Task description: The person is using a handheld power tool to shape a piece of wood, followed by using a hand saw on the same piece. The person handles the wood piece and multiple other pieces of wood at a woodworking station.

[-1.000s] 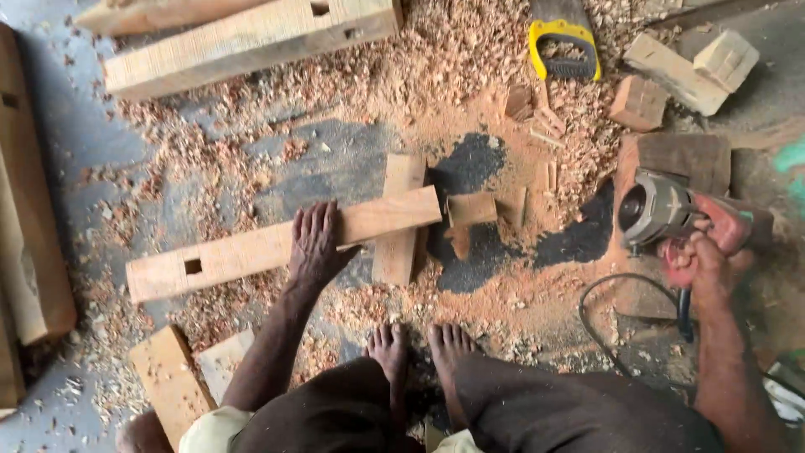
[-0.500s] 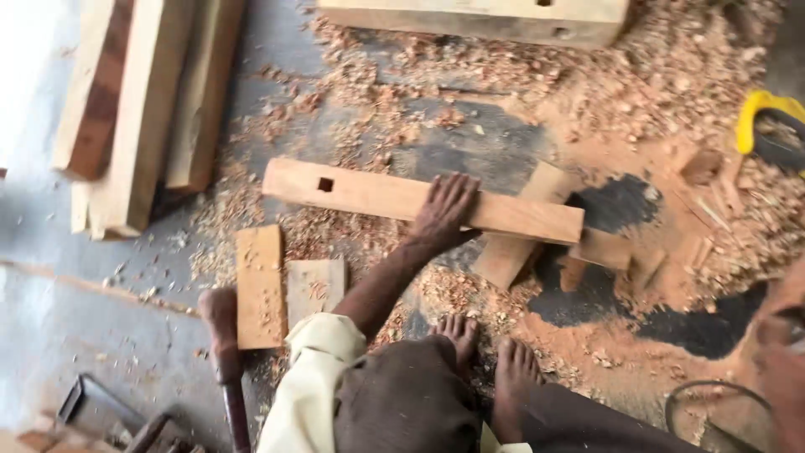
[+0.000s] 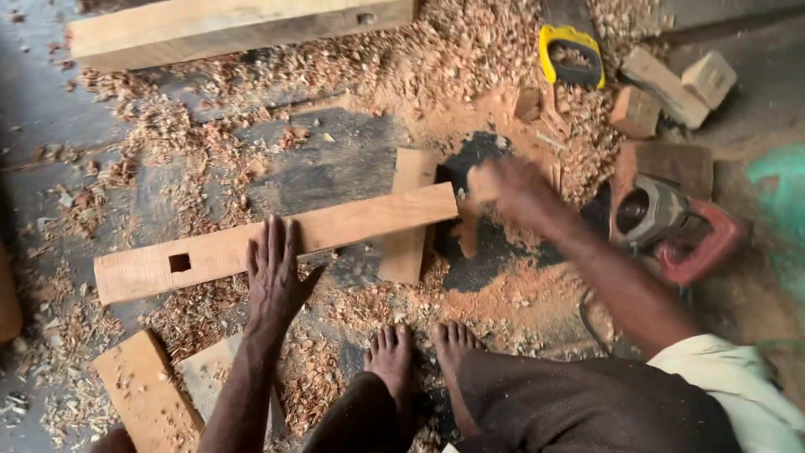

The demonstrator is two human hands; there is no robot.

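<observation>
Left hand (image 3: 275, 273) flat, fingers spread, pressing plank (image 3: 277, 242); plank's long axis runs 8 to 2 o'clock. Right hand (image 3: 513, 191) blurred at plank's 2 o'clock end, grip unclear. Planer (image 3: 671, 222) at 3 o'clock.

Views: only one, head-worn.
Position: above the work, over the squatting person's knees and bare feet (image 3: 423, 356).
Direction: straight down at the shaving-strewn floor (image 3: 352, 164).
Nearness: close; both forearms enter from the bottom edge, left hand (image 3: 272, 281) near centre, right hand (image 3: 516, 189) blurred.
Shared area: none, no second view.
</observation>
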